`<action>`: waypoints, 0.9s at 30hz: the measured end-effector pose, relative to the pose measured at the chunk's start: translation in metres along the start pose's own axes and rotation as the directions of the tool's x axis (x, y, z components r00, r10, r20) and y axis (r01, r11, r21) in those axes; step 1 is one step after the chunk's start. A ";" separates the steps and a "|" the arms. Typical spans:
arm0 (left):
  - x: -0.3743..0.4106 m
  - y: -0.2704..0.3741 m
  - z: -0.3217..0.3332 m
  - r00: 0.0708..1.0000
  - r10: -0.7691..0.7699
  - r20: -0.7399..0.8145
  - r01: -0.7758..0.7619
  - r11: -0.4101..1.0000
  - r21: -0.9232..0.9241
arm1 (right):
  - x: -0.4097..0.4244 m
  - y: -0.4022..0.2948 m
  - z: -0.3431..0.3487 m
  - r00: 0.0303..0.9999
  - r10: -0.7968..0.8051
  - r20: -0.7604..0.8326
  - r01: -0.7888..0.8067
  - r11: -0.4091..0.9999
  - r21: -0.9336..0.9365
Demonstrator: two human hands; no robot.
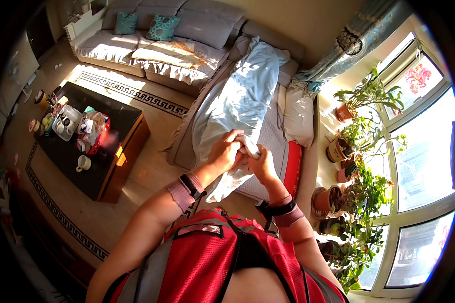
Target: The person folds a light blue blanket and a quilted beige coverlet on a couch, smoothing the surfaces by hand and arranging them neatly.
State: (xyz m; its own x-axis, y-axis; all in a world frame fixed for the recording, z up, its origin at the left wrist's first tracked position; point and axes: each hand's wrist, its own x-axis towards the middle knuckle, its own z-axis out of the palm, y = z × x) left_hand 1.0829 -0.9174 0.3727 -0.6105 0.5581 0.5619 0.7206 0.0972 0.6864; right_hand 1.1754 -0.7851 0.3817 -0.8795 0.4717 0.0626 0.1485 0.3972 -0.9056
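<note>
A long pale-blue cloth (237, 98), like a quilt or its cover, stretches along the chaise end of the sofa towards me. My left hand (225, 151) grips its near edge, where white fabric is bunched. Close beside it, my right hand (261, 163) pinches the same bunched edge between thumb and fingers. Below both hands a white flap of the cloth (227, 185) hangs past the chaise's near end. The folds hide what the fingertips do inside the fabric.
The grey sofa (197, 26) bears teal cushions (163, 27). A white pillow (298, 113) and a red item (294, 166) lie along the chaise's right side. Potted plants (328, 199) line the windowsill. At left, a dark coffee table (98, 178) holds a mug (83, 163), a red box (98, 142) and a clear container (66, 123).
</note>
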 end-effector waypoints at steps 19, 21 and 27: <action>-0.007 0.016 -0.008 0.953 0.298 -0.047 -0.299 0.954 -0.009 | -0.009 -0.013 -0.004 0.846 -0.376 -0.377 0.297 0.921 -0.253; -0.011 0.025 -0.005 0.948 0.318 0.021 -0.315 0.946 -0.076 | -0.007 -0.018 -0.001 0.806 -0.460 -0.373 0.368 0.883 -0.293; -0.017 0.020 -0.012 0.972 0.232 0.050 -0.222 0.964 -0.149 | -0.019 -0.029 -0.013 0.936 -0.285 0.205 0.217 0.928 0.302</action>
State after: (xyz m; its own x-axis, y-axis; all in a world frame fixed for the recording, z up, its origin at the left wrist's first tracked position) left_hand 1.1036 -0.9353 0.3826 -0.4098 0.6060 0.6818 0.7812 -0.1527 0.6053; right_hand 1.1937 -0.7951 0.4126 -0.9586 0.1666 0.2309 -0.1892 0.2334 -0.9538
